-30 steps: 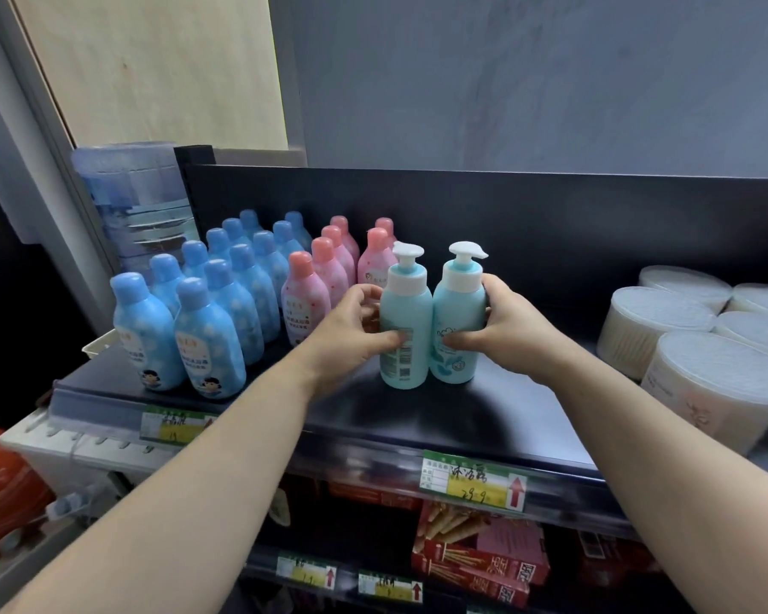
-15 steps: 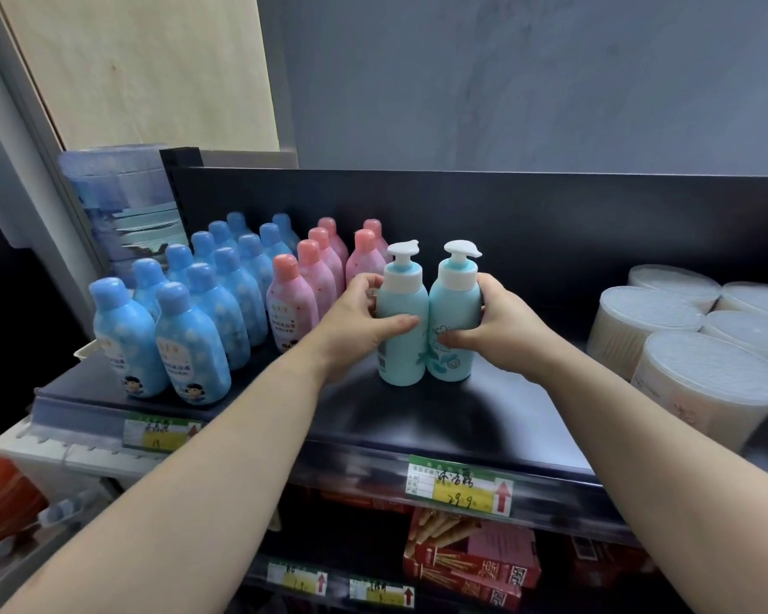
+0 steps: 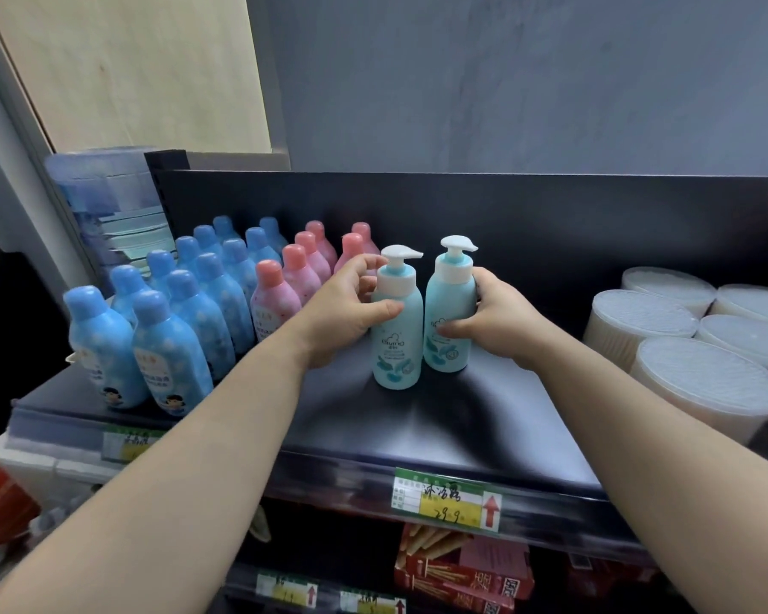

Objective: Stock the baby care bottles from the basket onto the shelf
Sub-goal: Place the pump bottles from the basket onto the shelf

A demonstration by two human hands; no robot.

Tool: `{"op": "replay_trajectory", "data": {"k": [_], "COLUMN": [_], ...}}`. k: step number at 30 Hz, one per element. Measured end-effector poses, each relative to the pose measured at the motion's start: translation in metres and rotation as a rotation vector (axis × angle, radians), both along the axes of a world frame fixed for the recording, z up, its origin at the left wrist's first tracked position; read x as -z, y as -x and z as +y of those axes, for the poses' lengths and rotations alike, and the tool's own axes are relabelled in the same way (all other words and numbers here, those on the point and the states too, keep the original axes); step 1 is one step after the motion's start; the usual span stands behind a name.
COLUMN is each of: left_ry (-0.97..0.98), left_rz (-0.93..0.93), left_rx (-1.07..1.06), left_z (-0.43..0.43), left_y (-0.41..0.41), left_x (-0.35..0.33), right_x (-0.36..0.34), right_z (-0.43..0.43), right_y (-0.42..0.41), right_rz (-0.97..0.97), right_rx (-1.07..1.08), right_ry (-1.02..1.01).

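black shelf (image 3: pixel 484 432), mid-frame: my left hand (image 3: pixel 344 314) grips the left pump bottle (image 3: pixel 395 347), right hand (image 3: pixel 495 323) the right pump bottle (image 3: pixel 448 303); i'd face labels forward.

We record a black shelf (image 3: pixel 484 418). Rows of blue bottles (image 3: pixel 165 347) stand at its left, with pink bottles (image 3: pixel 276 299) beside them. At the middle, the left pump bottle (image 3: pixel 395 343) and the right pump bottle (image 3: pixel 448 321) stand upright, just beside each other. Round lidded tubs (image 3: pixel 701 383) fill the right end. A price tag (image 3: pixel 446 502) sits on the front edge.
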State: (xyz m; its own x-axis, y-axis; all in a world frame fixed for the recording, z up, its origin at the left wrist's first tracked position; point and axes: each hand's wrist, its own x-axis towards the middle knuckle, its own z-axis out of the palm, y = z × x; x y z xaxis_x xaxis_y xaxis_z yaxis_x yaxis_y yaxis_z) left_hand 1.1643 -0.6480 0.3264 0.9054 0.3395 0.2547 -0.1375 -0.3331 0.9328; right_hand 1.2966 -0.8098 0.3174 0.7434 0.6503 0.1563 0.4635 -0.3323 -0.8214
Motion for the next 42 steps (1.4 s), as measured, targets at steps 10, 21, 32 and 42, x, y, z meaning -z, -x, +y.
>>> {"op": "replay_trajectory", "data": {"k": [10, 21, 32, 42], "left_ry": [-0.175, -0.153, -0.238, -0.331], "left_rz": [0.061, 0.020, 0.059, 0.080], "left_rx": [-0.251, -0.349, -0.397, -0.443], "left_z": [-0.003, 0.007, 0.008, 0.004], "left_y": [-0.009, -0.013, -0.035, -0.058], "left_x": [0.025, 0.027, 0.026, 0.021], "right_x": [-0.003, 0.004, 0.004, 0.003], "right_z": [0.039, 0.083, 0.077, 0.055], "right_y": [-0.040, -0.070, -0.074, -0.028], "right_rz": [-0.031, -0.171, -0.134, 0.029], "right_rx": [0.002, 0.011, 0.055, -0.203], "right_ry": [0.035, 0.043, 0.070, 0.125]}}
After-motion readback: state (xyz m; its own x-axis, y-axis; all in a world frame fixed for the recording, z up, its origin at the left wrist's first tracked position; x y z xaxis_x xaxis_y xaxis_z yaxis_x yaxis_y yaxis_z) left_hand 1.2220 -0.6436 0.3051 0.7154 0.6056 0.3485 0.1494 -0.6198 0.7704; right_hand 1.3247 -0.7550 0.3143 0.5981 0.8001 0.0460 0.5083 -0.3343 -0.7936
